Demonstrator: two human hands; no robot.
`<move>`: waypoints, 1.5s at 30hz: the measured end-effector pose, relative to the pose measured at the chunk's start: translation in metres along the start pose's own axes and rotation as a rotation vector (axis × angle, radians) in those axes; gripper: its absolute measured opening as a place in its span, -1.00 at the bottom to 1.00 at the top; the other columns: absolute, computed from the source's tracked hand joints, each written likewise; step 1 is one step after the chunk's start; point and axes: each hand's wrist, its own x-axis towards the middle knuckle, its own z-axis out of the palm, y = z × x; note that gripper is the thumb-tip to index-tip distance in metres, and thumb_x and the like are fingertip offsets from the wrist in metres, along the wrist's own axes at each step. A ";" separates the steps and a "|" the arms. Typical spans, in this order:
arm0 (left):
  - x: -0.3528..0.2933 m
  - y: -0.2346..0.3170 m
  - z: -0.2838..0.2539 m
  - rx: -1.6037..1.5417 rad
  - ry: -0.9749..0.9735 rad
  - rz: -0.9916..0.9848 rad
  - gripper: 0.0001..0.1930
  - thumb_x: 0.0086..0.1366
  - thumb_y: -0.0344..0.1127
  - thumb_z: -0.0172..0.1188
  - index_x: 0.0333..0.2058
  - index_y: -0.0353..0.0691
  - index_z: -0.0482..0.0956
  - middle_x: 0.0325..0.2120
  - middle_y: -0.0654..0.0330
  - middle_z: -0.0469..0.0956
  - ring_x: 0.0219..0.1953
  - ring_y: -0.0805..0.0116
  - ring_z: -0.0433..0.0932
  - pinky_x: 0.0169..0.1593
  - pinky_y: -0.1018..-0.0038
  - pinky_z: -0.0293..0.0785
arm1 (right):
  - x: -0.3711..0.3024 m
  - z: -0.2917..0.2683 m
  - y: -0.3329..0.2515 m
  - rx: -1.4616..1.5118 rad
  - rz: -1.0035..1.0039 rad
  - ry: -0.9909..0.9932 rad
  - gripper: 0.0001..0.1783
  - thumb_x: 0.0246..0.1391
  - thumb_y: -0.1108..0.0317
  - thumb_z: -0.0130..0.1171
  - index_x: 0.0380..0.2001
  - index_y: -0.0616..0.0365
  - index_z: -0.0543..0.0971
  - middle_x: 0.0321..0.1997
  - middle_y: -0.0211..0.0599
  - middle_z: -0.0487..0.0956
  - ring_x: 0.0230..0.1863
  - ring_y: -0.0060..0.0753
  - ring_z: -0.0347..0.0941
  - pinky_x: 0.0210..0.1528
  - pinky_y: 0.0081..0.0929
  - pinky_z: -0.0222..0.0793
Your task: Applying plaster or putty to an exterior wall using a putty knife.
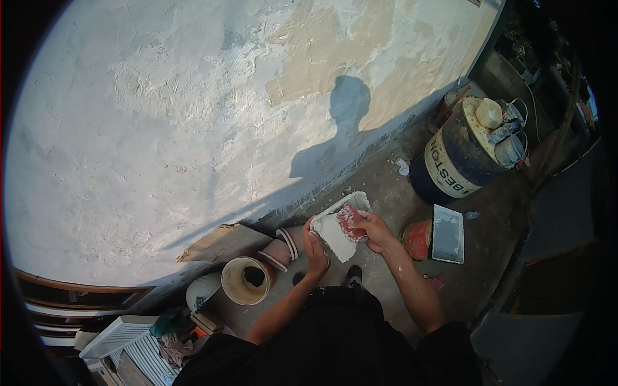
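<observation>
In front of my body, my left hand (315, 255) is closed on the near left edge of a pale, shallow tray (359, 198). White plaster-like paste (330, 233) lies in the tray and over its near side. My right hand (376, 230) grips a flat red scraper (348, 220) smeared with the same paste. The scraper rests against the paste in the tray. Part of its handle end is hidden by my right fingers. White specks dot my right forearm.
A rough, patchy white wall (167, 122) rises ahead. To the right stand a large dark drum (444, 164) with small cans on top and a red bucket (417, 239) beside a grey tray (449, 235). At left are a cream bucket (229, 284) and pinkish round containers (277, 253).
</observation>
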 end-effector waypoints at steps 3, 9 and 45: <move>0.003 0.002 -0.008 0.032 0.008 0.010 -0.49 0.46 -0.07 -0.35 0.12 -0.42 0.21 0.01 0.01 0.34 0.08 0.26 0.32 0.18 0.39 0.15 | 0.000 0.010 0.004 0.022 0.010 0.002 -0.72 0.06 0.51 0.14 -0.11 0.31 0.50 -0.24 -0.30 0.59 -0.26 -0.53 0.54 -0.16 -0.57 0.46; 0.007 0.005 -0.041 0.015 0.054 -0.040 -0.50 0.46 -0.07 -0.34 0.12 -0.40 0.22 0.00 0.03 0.35 0.07 0.27 0.33 0.18 0.38 0.17 | 0.001 0.029 0.019 0.087 0.019 -0.018 -0.71 0.06 0.51 0.14 -0.10 0.31 0.49 -0.21 -0.30 0.59 -0.24 -0.51 0.54 -0.15 -0.56 0.46; 0.040 0.041 -0.167 -0.206 0.368 -0.179 -0.46 0.44 0.08 -0.33 0.09 -0.27 0.25 0.02 0.06 0.38 0.04 0.20 0.43 0.12 0.25 0.37 | 0.184 0.244 -0.115 -0.964 -1.540 0.277 -0.70 -0.20 0.64 0.16 -0.27 0.31 0.51 -0.33 -0.07 0.50 -0.25 0.05 0.43 -0.23 -0.19 0.38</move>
